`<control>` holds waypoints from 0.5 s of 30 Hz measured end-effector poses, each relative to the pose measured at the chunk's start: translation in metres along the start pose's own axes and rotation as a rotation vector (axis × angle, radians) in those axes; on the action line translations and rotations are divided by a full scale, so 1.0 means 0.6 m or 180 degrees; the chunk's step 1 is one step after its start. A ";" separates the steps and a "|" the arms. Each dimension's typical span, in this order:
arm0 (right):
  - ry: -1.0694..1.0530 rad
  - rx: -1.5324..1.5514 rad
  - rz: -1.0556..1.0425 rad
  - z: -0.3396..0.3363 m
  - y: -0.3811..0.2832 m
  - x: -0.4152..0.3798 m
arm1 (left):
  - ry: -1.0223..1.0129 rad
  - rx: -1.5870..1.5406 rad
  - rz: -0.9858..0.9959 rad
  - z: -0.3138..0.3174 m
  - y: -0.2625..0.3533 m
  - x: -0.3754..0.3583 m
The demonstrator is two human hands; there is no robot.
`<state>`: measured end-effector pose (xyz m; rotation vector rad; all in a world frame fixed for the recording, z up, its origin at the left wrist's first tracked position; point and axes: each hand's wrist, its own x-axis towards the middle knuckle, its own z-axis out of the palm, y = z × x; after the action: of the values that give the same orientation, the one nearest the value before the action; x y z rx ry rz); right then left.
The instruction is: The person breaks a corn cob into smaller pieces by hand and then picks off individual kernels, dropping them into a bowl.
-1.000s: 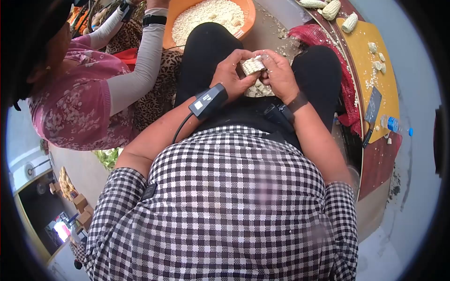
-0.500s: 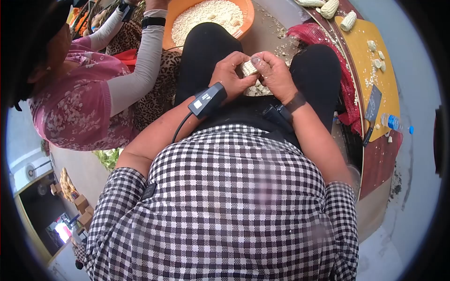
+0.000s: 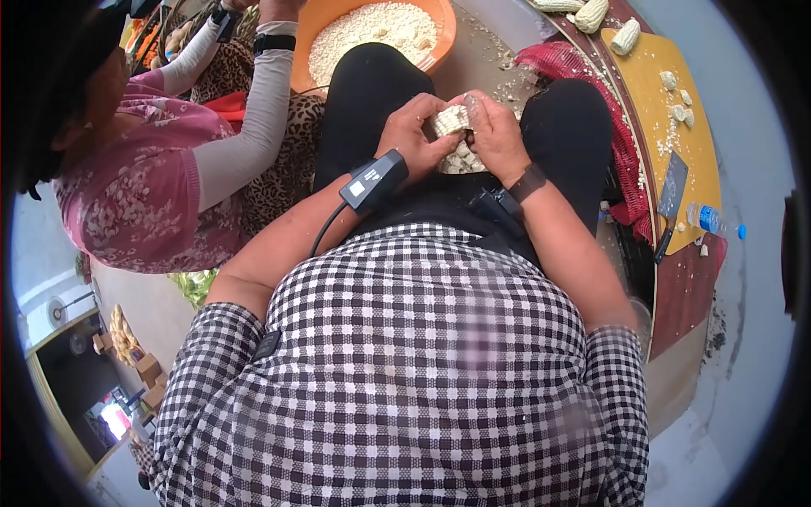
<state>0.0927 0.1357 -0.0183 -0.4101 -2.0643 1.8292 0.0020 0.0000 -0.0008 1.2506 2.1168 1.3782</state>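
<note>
- Your left hand [image 3: 412,137] wraps one side of the corn [image 3: 448,122], fingers curled around it.
- Your right hand [image 3: 500,145] grips the other side, thumb pressed against the cob; the two hands are together, both clamped on this one short piece.
- The corn sits between your hands, above your lap and between your knees, its rows of pale kernels facing up.
- Just below your hands you have a heap of pale pieces [image 3: 463,159], partly hidden by your fingers.
- Beyond your left knee stands an orange tub [image 3: 448,49] holding loose kernels [image 3: 363,38].
- Beside your right knee lies a red mesh bag [image 3: 625,160], against the table [image 3: 686,291].
- On the table, a yellow board [image 3: 649,89] carries a cob [image 3: 625,37], small chunks [image 3: 678,112] and a knife [image 3: 672,188].
- A bottle [image 3: 705,220] lies on its side near the knife.
- At your left, a co-worker [image 3: 152,182] in a pink top sits close by.
</note>
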 end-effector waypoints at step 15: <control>-0.0259 0.0619 0.0328 0.002 -0.001 -0.003 | -0.0088 -0.0008 -0.0059 -0.002 0.001 0.000</control>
<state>0.0936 0.1340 -0.0182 -0.4019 -1.9246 2.1173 0.0015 -0.0008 0.0001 1.2389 2.1022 1.3479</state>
